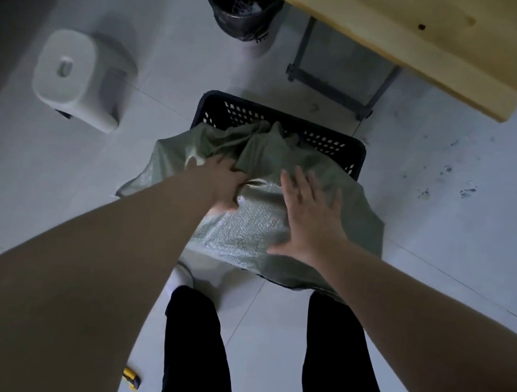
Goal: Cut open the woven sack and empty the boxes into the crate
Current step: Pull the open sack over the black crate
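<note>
Gripped a fold of the grey-green woven plastic sack point(246, 227) with the left hand point(224, 184), mid-frame. Held the right hand point(307, 216) flat and wide-fingered just beside, equally near. Found the sack draped over the black perforated plastic crate point(331, 143), running up-frame.

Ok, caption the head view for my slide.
Left hand and right hand on the green woven sack draped over the black crate.

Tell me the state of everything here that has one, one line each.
woven sack: crumpled, draped over the crate.
crate: upright, mostly covered by the sack.
left hand: on the sack, grip unclear.
right hand: open, fingers spread over the sack.
yellow cutter: lying on the floor, unheld.
waste bin: open, lined.
</note>
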